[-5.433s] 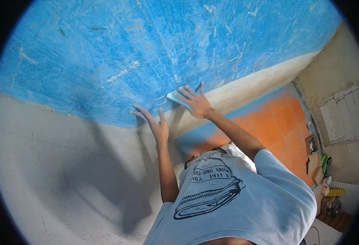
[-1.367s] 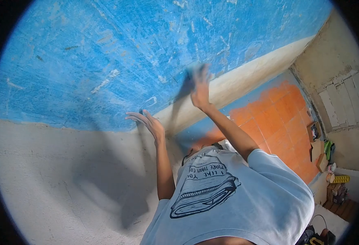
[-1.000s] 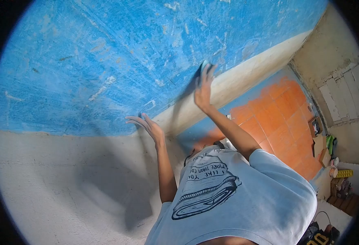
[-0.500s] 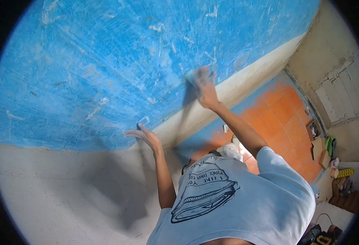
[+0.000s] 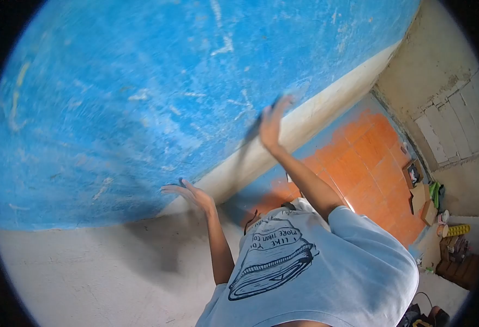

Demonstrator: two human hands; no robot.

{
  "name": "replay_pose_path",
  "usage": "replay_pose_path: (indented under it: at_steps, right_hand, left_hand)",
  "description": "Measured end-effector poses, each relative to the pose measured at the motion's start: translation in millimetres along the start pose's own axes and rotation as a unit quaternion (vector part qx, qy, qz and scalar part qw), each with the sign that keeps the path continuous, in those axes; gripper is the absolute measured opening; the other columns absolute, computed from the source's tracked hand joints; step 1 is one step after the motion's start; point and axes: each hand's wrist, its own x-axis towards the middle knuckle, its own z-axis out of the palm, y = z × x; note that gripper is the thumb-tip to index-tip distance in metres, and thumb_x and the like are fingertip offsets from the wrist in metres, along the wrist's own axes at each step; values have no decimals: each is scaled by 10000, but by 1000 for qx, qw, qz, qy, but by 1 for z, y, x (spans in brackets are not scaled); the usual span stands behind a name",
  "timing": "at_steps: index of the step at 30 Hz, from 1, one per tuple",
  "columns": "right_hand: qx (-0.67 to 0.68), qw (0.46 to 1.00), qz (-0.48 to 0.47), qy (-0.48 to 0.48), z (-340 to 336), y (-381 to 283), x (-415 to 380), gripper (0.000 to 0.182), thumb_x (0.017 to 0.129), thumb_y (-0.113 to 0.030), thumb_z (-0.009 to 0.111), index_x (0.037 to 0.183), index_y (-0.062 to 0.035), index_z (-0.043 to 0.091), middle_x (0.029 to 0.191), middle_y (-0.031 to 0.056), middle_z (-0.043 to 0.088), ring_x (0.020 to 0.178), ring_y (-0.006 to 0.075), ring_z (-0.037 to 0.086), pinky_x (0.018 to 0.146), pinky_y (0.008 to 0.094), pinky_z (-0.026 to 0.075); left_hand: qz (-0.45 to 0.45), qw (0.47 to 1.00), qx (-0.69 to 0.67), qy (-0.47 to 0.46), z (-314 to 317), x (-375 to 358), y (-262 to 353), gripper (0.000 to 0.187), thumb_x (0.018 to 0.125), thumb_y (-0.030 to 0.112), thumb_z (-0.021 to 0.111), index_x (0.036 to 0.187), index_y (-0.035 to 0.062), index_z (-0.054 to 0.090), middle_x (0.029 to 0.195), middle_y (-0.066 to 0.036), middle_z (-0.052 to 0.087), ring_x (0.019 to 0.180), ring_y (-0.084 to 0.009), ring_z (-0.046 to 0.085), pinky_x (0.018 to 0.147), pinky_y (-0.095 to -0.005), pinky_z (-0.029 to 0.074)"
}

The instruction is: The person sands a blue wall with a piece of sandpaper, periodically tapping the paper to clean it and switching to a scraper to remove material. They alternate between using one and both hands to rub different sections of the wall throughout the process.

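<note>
Closest to me is my pale shirt [image 5: 354,267], with a dark line drawing and lettering on its front. Both of my arms reach out past it.

My left hand [image 5: 193,196] is open, the fingers stretched out to the left and the thumb apart from them. It holds nothing that I can see. It is at the lower edge of the blue wall [image 5: 141,60], where the blue meets a pale band [image 5: 327,103], but I cannot tell how firmly it presses, if at all.

My right hand [image 5: 271,131] is farther along to the right, its fingers pointing up over the blue. They are blurred, so I cannot tell how far open the hand is or whether anything sits under it. A dark shadow lies just beside its fingers.

The blue wall spreads above both hands, scuffed with white and yellowish marks. Below it, on the left, is a grey surface [image 5: 76,267] with a soft shadow across it. The pale band slants up to the right, and under it lie orange tiles [image 5: 370,158] with a blue border.

Beyond the tiles, at the right, are an open box [image 5: 413,173], a green item [image 5: 435,193] and a yellow item [image 5: 457,230], near a rough beige wall [image 5: 430,60].
</note>
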Motion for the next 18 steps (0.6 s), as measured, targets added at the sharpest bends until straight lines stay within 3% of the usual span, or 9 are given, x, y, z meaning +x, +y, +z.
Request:
replay_pose_path:
  at_steps: [1, 2, 3, 6, 7, 9, 12, 15, 18]
  right_hand:
    - [-38, 994, -75, -70, -1, -3, -16, 659, 1042, -288, 482, 1579, 17, 250, 1656, 303, 124, 1544, 471, 59, 1244, 578, 35]
    - [-124, 929, -168, -306, -28, -33, -14, 657, 1045, -290, 477, 1564, 49, 259, 1652, 305, 141, 1545, 465, 66, 1244, 574, 38]
    - [-195, 793, -250, -520, -52, -58, -3, 658, 1048, -293, 471, 1549, 82, 268, 1648, 307, 157, 1547, 458, 72, 1243, 570, 42]
    - [-133, 958, -164, -196, -42, 15, 23, 645, 1051, -283, 471, 1533, 104, 288, 1645, 296, 188, 1554, 424, 92, 1247, 560, 36]
    - [-11, 997, -48, -67, -43, 19, 44, 635, 1064, -290, 440, 1543, 94, 278, 1651, 296, 166, 1556, 417, 93, 1246, 554, 34]
    - [219, 939, 230, 130, -27, 28, 74, 683, 1095, -329, 364, 1598, 57, 112, 1662, 315, 29, 1557, 425, -12, 1245, 496, -67]
    - [7, 995, -11, -95, -33, 21, 37, 716, 1096, -361, 343, 1590, 82, 72, 1647, 334, -105, 1542, 473, -23, 1250, 500, -42]
    - [-252, 891, -135, -352, -67, 24, 44, 728, 1075, -312, 379, 1599, 51, 27, 1623, 380, -107, 1537, 485, -65, 1244, 552, -15]
    - [3, 985, 160, -60, -70, 30, 101, 771, 1094, -382, 338, 1599, 13, -92, 1611, 338, -233, 1529, 450, -167, 1245, 534, -46]
  left_hand:
    - [-2, 1000, 18, -1, 10, -5, 3, 897, 1076, 558, 304, 1576, -13, -175, 1641, -249, -250, 1539, -371, -201, 1241, -520, -83]
    - [-3, 999, 36, 1, 21, -8, 2, 892, 1078, 555, 299, 1576, -14, -174, 1643, -245, -246, 1540, -369, -196, 1242, -518, -83]
    - [-5, 998, 56, 5, 30, -9, 4, 888, 1079, 552, 295, 1576, -15, -173, 1646, -242, -243, 1542, -366, -191, 1242, -516, -84]
    - [-20, 999, 36, -16, 36, -19, 42, 874, 1083, 540, 297, 1581, -8, -167, 1646, -246, -240, 1542, -363, -194, 1246, -506, -73]
    - [-21, 999, 41, -26, 36, -22, 51, 874, 1083, 541, 301, 1582, -3, -167, 1646, -247, -240, 1541, -365, -196, 1247, -504, -69]
    - [-27, 997, 48, -50, 40, -32, 65, 875, 1082, 543, 307, 1586, 6, -166, 1645, -248, -240, 1540, -368, -198, 1248, -500, -59]
    - [-13, 998, 45, -52, 69, -44, 61, 869, 1082, 546, 311, 1593, 31, -165, 1648, -246, -237, 1541, -374, -193, 1248, -497, -51]
    - [-29, 995, 80, -55, 93, -50, 70, 873, 1078, 564, 300, 1594, 36, -165, 1653, -232, -238, 1540, -374, -198, 1247, -497, -48]
    - [-26, 995, 56, -76, 99, -61, 87, 879, 1073, 580, 297, 1598, 43, -160, 1654, -227, -240, 1539, -365, -210, 1248, -494, -47]
